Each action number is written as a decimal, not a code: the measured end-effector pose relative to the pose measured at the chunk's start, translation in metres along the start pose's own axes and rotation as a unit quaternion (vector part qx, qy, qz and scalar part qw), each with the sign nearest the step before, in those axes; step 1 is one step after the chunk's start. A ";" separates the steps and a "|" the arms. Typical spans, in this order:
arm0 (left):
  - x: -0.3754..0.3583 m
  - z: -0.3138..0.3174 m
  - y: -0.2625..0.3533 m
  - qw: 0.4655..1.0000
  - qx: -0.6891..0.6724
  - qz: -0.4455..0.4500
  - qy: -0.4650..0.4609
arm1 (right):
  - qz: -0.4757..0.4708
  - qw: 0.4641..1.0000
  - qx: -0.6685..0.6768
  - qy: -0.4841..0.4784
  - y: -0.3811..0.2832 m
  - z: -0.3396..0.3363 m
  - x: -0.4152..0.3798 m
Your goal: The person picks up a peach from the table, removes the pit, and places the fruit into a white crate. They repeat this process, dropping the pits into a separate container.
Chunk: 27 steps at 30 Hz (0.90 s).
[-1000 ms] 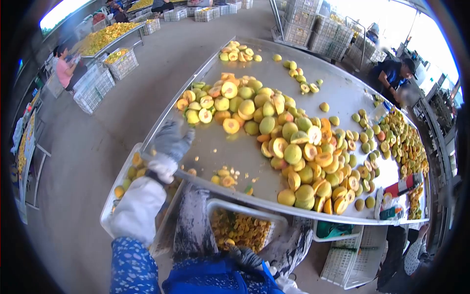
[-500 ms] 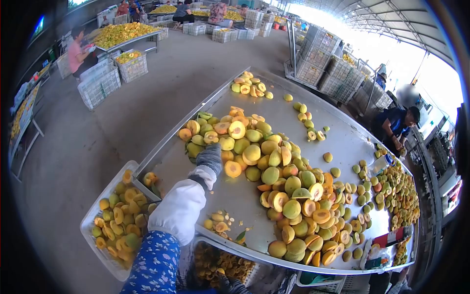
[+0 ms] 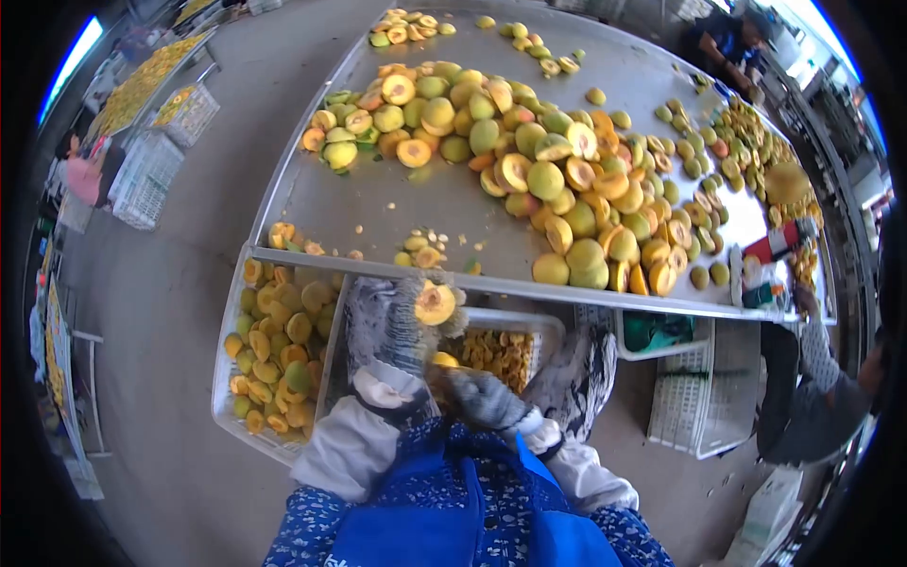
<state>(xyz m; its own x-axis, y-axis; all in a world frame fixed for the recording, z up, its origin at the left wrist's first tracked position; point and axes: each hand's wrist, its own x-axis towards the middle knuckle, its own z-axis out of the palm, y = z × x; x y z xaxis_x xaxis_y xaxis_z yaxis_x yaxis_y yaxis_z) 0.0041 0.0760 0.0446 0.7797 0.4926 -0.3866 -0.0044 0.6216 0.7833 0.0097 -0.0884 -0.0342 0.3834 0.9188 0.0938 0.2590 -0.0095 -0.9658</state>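
Observation:
My left hand (image 3: 416,326), in a grey knitted glove, holds a peach half (image 3: 435,303) with its orange cut face and pit hollow turned up, over my lap near the table's front edge. Close beside it, my gloved right hand (image 3: 484,397) has its fingers curled in, tips blurred; what they hold I cannot make out. A small yellow piece (image 3: 445,359) shows at those fingertips. Below the table edge, a white crate (image 3: 553,331) of brownish-yellow fruit pieces lies just beyond my hands. On the metal table (image 3: 331,213) spreads a heap of whole and halved peaches (image 3: 545,180).
A white crate (image 3: 224,397) full of peach halves stands at my left. Pit scraps (image 3: 425,248) lie near the table edge. At right are a red-and-black object (image 3: 779,241), a green-lined basket (image 3: 661,342) and a seated person (image 3: 817,406). Another person (image 3: 727,47) works across the table.
My left hand has drawn back from the heap to my lap with a peach half. My right hand has come up beside it. The view has tilted downward.

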 end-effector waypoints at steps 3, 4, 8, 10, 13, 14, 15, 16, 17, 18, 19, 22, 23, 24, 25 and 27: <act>-0.005 -0.004 -0.034 0.995 -0.086 0.017 -0.043 | -0.062 0.986 -0.152 0.027 0.023 0.027 -0.010; -0.002 -0.008 -0.036 0.990 0.039 0.117 -0.062 | -0.118 0.982 -0.135 0.066 0.018 0.027 -0.011; -0.015 0.009 -0.023 0.959 0.214 0.175 -0.062 | 0.069 0.975 0.172 0.118 -0.036 0.008 -0.012; -0.010 -0.002 -0.041 0.984 0.112 0.127 -0.064 | 0.086 0.974 0.153 0.143 -0.050 -0.004 -0.010; -0.013 -0.006 -0.053 0.996 -0.021 0.069 -0.059 | 0.061 0.972 0.020 0.227 -0.046 -0.014 -0.004; -0.010 -0.008 -0.057 0.996 -0.020 0.068 -0.060 | 0.062 0.971 0.020 0.229 -0.042 -0.016 -0.003; -0.004 -0.012 -0.063 0.996 -0.057 0.050 -0.041 | 0.089 0.975 -0.045 0.197 -0.036 -0.018 -0.002; 0.001 -0.014 -0.067 0.995 -0.094 0.032 -0.021 | 0.116 0.974 -0.110 0.163 -0.031 -0.018 -0.001; 0.001 -0.017 -0.071 0.995 -0.092 0.032 -0.022 | 0.117 0.972 -0.098 0.177 -0.028 -0.016 0.002; -0.002 -0.021 -0.075 0.997 -0.050 0.051 -0.039 | 0.117 0.972 -0.098 0.179 -0.024 -0.014 0.004; -0.003 -0.022 -0.077 0.996 -0.007 0.069 -0.056 | 0.114 0.970 -0.119 0.176 -0.022 -0.012 0.006; -0.032 0.016 -0.056 0.986 0.031 0.161 0.033 | 0.162 0.964 -0.113 0.179 -0.030 -0.011 0.012; -0.031 0.013 -0.059 0.986 0.031 0.160 0.033 | 0.170 0.963 -0.106 0.178 -0.027 -0.009 0.012; -0.028 0.005 -0.065 0.988 0.028 0.153 0.023 | 0.177 0.963 -0.099 0.177 -0.025 -0.008 0.012; -0.024 -0.003 -0.072 0.989 0.025 0.146 0.013 | 0.178 0.963 -0.098 0.178 -0.023 -0.007 0.012; -0.006 -0.022 -0.093 0.983 0.069 0.165 0.046 | 0.123 0.970 -0.122 0.173 -0.021 -0.007 0.012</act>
<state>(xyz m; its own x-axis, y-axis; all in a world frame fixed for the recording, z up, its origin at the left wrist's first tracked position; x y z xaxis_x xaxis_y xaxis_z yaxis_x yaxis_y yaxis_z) -0.0142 0.0283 -0.0363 0.6898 0.7109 -0.1370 -0.1581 0.3326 0.9297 0.0148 -0.0801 -0.0114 0.7234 0.6902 -0.0170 0.3069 -0.3436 -0.8876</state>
